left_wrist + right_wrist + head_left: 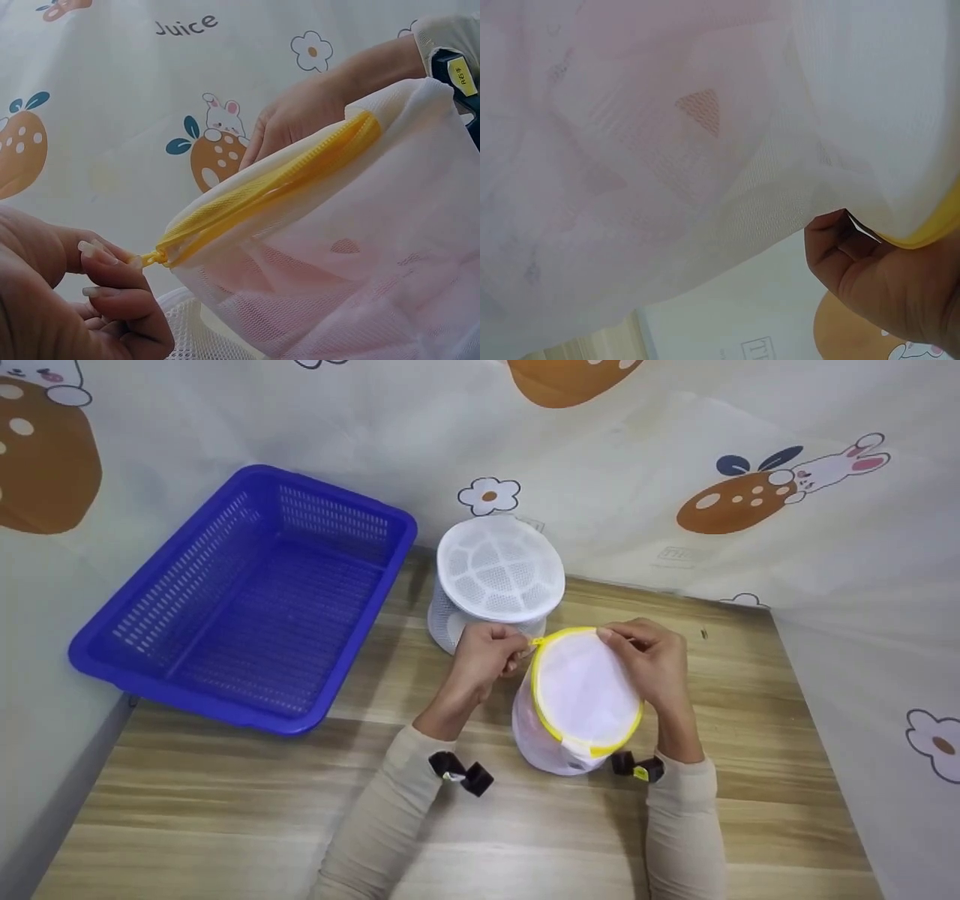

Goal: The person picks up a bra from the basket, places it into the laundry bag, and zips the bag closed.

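A white mesh laundry bag [589, 690], cylindrical with a yellow zipper [300, 174] round its top, stands on the table in front of me. Pinkish material shows through its side. My left hand [484, 658] pinches the yellow zipper pull [154, 259] between thumb and forefinger at the far left of the rim. On the opposite side, my right hand [651, 660] grips the top edge, thumb over it and fingers curled beneath. The left wrist view shows a narrow gap between the zipper's edges near the pull.
Just behind the bag stands a white mesh cylinder [501, 566] with a round, patterned plastic top. A large blue plastic basket [360, 652] occupies the left side of the wooden table [525, 840]. Printed sheeting [600, 495] hangs along the back and sides.
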Tool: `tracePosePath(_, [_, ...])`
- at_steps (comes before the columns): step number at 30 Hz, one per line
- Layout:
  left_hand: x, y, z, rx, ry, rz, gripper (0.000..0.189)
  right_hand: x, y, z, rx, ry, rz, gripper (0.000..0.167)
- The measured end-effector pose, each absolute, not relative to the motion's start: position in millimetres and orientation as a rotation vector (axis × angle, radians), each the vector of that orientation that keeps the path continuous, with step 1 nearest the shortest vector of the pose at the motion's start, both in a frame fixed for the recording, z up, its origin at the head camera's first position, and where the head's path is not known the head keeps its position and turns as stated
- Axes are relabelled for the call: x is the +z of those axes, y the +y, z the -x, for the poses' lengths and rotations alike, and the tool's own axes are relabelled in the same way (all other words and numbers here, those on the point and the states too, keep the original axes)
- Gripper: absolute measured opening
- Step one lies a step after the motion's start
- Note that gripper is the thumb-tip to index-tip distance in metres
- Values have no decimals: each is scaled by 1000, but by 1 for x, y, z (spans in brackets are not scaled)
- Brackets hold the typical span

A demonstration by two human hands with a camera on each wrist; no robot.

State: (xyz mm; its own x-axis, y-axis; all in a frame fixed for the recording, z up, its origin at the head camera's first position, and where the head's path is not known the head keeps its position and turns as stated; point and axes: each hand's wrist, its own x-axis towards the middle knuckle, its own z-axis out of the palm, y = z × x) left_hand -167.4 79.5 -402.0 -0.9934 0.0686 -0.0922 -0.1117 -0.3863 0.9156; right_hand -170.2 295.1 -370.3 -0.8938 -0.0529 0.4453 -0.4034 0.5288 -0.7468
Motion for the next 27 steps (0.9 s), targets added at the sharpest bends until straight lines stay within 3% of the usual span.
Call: tracePosePath(27, [-400, 81, 166, 2540, 1653, 42, 29, -372, 299, 173, 1368, -2383, -325, 7])
